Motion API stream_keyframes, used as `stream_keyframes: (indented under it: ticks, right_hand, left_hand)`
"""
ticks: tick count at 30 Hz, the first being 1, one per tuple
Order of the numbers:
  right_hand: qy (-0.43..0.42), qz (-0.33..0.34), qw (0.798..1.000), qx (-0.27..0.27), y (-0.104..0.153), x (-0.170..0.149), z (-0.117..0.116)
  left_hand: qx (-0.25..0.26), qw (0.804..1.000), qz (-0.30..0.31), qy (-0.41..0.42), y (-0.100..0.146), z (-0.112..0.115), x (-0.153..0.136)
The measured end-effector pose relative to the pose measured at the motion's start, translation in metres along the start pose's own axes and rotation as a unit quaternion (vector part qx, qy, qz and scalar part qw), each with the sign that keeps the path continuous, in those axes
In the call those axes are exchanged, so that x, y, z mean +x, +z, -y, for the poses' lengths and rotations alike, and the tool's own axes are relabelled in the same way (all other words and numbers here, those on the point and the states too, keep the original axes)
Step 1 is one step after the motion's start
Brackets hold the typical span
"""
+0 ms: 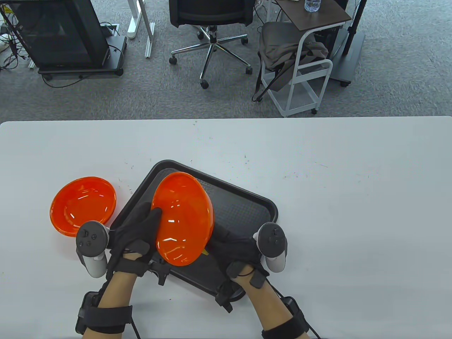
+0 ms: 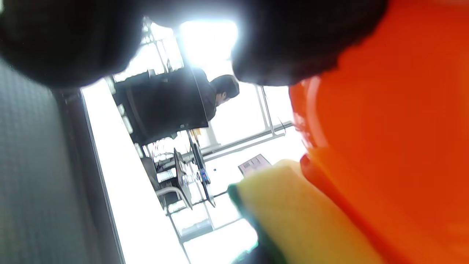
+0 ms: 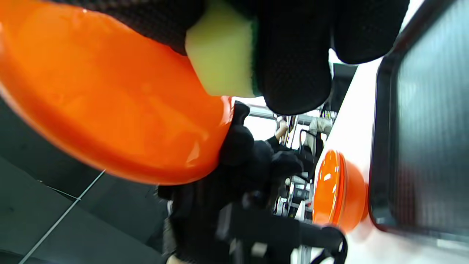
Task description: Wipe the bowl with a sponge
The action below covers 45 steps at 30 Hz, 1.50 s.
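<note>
Two orange bowls [image 1: 182, 219] [image 1: 83, 205], one tilted over tray [image 1: 243, 208] (sponge [image 3: 220, 60] beneath).

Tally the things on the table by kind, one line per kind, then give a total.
Orange bowls: 2, one held tilted over the tray by the left hand, one resting on the table left of the tray.
Sponges: 1, yellow with a green edge, gripped in the right hand against the held bowl.
Black trays: 1.
Total: 4
</note>
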State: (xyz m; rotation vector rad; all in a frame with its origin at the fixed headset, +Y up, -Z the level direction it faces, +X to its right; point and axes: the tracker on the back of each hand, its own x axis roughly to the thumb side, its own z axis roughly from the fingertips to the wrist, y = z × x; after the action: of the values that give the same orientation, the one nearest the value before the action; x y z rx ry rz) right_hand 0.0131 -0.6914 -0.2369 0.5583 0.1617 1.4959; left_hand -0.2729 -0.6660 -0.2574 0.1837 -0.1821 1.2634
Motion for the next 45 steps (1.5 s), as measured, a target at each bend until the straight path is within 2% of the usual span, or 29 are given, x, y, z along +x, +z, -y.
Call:
stream_keyframes:
  ticks: [7,14,20,32,38,41,45]
  right_hand:
    - [-0.029,-0.03,0.999,-0.023,0.001,-0.005,0.002]
    - [0.008,-0.045,0.998,-0.042,0.003,-0.005,0.006]
    - [0.027,-0.038,0.998,-0.043,0.003,-0.004,0.009]
    - [0.097,-0.02,0.995,-0.021,0.002,-0.004,0.008]
    - [0.14,-0.017,0.99,-0.011,0.0,-0.008,0.009]
    - [0.139,-0.014,0.99,-0.012,0.0,-0.008,0.012]
    - [0.125,-0.012,0.992,-0.021,0.001,-0.007,0.016]
  left_hand:
    - [0.042,0.997,0.008,-0.07,0.0,-0.013,0.002]
    - [0.078,0.98,0.014,-0.182,-0.002,-0.028,0.001]
    - [0.088,0.969,0.006,-0.231,-0.004,-0.037,0.0]
    - [0.048,0.968,-0.059,-0.238,-0.009,-0.06,-0.019]
    - [0.036,0.977,-0.075,-0.198,-0.01,-0.067,-0.026]
    - [0.06,0.978,-0.093,-0.174,-0.009,-0.077,-0.032]
    - [0.116,0.972,-0.135,-0.155,-0.003,-0.103,-0.044]
